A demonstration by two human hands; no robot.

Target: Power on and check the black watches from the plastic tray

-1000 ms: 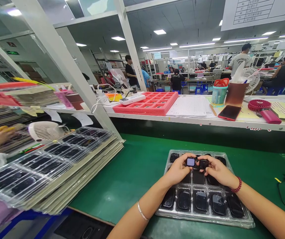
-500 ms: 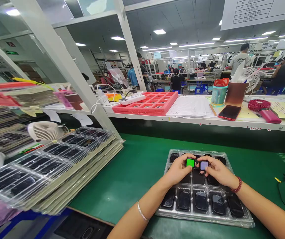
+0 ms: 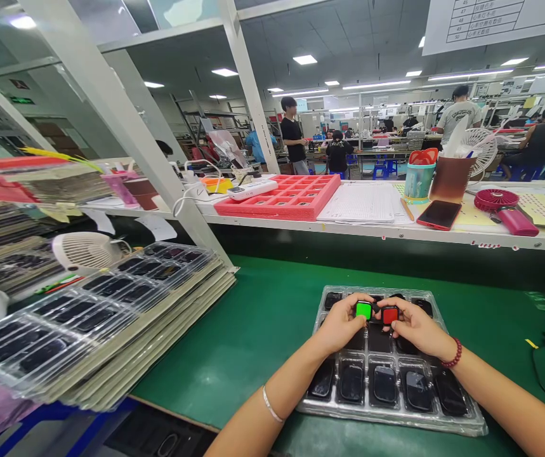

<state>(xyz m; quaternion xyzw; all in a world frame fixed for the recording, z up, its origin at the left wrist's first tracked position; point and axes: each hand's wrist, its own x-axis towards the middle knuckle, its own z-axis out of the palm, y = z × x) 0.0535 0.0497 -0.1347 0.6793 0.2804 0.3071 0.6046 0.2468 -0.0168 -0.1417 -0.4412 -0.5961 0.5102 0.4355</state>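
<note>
My left hand (image 3: 345, 322) is closed on a smartwatch (image 3: 363, 310) whose square screen glows green. A second smartwatch (image 3: 389, 315), its screen lit red, is held in my right hand (image 3: 417, 327) between thumb and fingers. The two watches are side by side, slightly apart. Both hands are above a clear plastic tray (image 3: 386, 412) on the green table. Dark-screened watches (image 3: 385, 384) lie in the tray's compartments. My hands hide part of its middle and back rows.
Stacked clear trays of dark watches (image 3: 94, 311) stand at the left. Along the shelf are a red foam tray (image 3: 272, 208), papers (image 3: 358, 204), a phone (image 3: 438, 216) and a pink fan (image 3: 495, 200). A cable (image 3: 538, 365) lies at the right. People work in the background.
The screen of the watch in my right hand has turned from pale violet to red. My hands have hardly moved. A person in black has come into view behind the frame post.
</note>
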